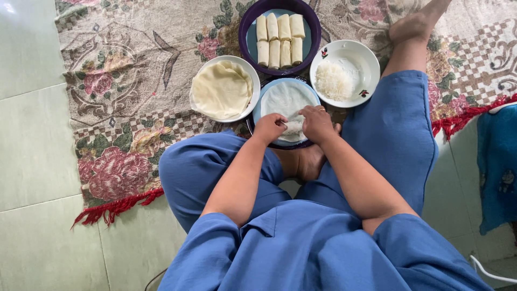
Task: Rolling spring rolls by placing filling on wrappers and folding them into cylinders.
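While you sit cross-legged on the floral rug (129, 81), your left hand (269, 128) and right hand (318, 123) pinch the near edge of the thin wrapper (285, 99), fingers curled together. It lies flat on the blue plate (260, 105), stretching away beyond your fingertips, between the bowl of wrappers (222, 89) and the bowl of white filling (344, 73)

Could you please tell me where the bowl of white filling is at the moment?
In the head view, the white bowl of filling sits on the floral rug, right of the wrapper plate and beside the dish of finished rolls.
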